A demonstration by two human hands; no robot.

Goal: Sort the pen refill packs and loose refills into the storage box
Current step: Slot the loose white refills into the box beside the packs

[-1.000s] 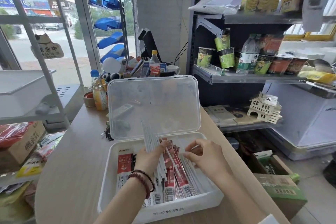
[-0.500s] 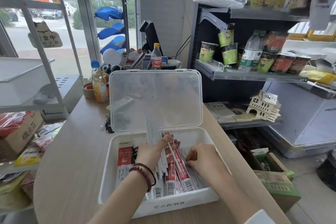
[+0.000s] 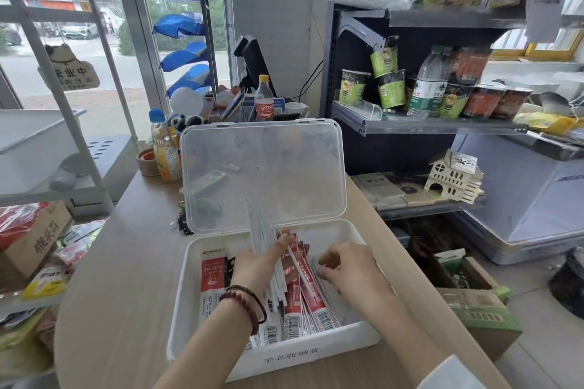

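White plastic storage box (image 3: 179, 319) sits on the wooden tabletop (image 3: 120, 278) at lower centre of the head view. Its translucent lid (image 3: 262, 174) stands open and upright behind it. A line of printed characters runs along the box's front wall, upside down to the camera and not legible.

1. Left hand (image 3: 256, 265): clenched around a bundle of loose refills (image 3: 259, 230), thin white tubes that fan upward in front of the lid. A dark red bead bracelet (image 3: 243, 300) circles the wrist.
2. Right hand (image 3: 347, 268): fingers curled, tips down among the clear-sleeved items at the right side of the box. Whether it grasps one cannot be told.
3. Box contents: red refill packs (image 3: 303, 306) lie lengthwise at centre, barcodes toward the camera. A single white refill (image 3: 298, 268) lies diagonally across them. At the left, a red-labelled pack (image 3: 213, 275) reads "DM-2018".

Surroundings: a cola bottle (image 3: 264, 101) with a red label in white script stands behind the lid. A hanging sign (image 3: 71, 73) at upper left shows the characters "业中". Green noodle cups (image 3: 387, 85) stand on the shelf at upper right.
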